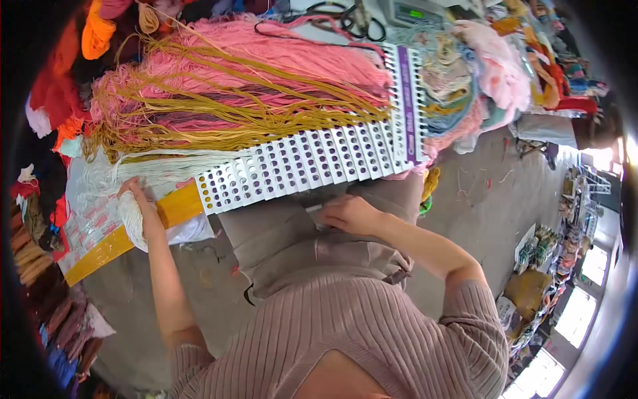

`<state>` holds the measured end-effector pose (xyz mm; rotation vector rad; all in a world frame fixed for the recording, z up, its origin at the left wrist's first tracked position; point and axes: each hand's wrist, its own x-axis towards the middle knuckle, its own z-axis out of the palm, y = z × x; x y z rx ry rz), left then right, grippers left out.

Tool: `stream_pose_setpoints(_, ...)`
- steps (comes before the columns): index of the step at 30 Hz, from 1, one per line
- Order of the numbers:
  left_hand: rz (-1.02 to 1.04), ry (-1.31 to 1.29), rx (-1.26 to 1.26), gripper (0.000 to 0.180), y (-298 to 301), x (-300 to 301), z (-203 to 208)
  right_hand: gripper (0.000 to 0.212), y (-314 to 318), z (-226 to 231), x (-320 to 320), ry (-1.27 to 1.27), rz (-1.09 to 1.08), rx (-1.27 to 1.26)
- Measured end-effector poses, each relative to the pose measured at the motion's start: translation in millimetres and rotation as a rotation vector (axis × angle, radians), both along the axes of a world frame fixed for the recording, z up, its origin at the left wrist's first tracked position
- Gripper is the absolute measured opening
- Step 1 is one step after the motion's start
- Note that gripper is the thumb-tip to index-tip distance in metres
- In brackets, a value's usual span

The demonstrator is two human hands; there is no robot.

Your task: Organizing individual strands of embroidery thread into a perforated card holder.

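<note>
My left hand [147, 211] is closed around a white yarn skein [132, 216] at the table's front left edge. Its fingertips reach the pale threads lying there. Over my lap, my right hand [349, 214] has its fingers curled together; a small pale bit shows at their tips, too little to name. Between my hands and the yarn runs a fanned row of white hole-punched thread cards [299, 161]. Another punched card with a purple strip [408, 106] stands at its right end. Mustard threads [266, 113] and pink threads [219, 56] stretch left from the cards.
Scissors [364, 23] and a scale with a green display [415, 13] sit at the back. A tangle of pastel yarn [492, 66] lies at the right. Orange and red skeins [60, 86] crowd the left. Yellow tape [100, 258] edges the table.
</note>
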<state>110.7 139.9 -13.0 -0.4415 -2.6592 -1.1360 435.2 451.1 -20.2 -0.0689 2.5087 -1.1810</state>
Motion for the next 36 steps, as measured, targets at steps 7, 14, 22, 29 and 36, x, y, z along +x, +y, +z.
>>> stream_pose_setpoints(7, -0.028, 0.07, 0.104, 0.029, -1.2, -0.9, -5.2, 0.035, 87.4, 95.2, 16.6, 0.522, -0.664, 0.84)
stream_pose_setpoints(14, -0.041, 0.056, 0.05, 0.026, -10.5, 2.9, 8.1, 0.037, 157.2, 44.3, 60.0, 0.407, -0.639, 0.685)
stream_pose_setpoints(22, -0.132, 0.144, -0.035, 0.03, -13.9, 29.5, 31.1, 0.021, 77.6, 90.2, 23.7, 0.716, -1.008, 0.468)
stream_pose_setpoints(29, -0.648, -0.524, 0.708, 0.044, 3.3, 154.3, 59.2, 0.019, -140.4, 82.4, -57.7, 0.514, -0.414, -0.347)
stream_pose_setpoints(36, -0.685, -1.208, 1.17, 0.048, 20.8, 198.3, 54.1, 0.007, -167.7, 68.2, -49.5, 0.297, -0.525, -0.648)
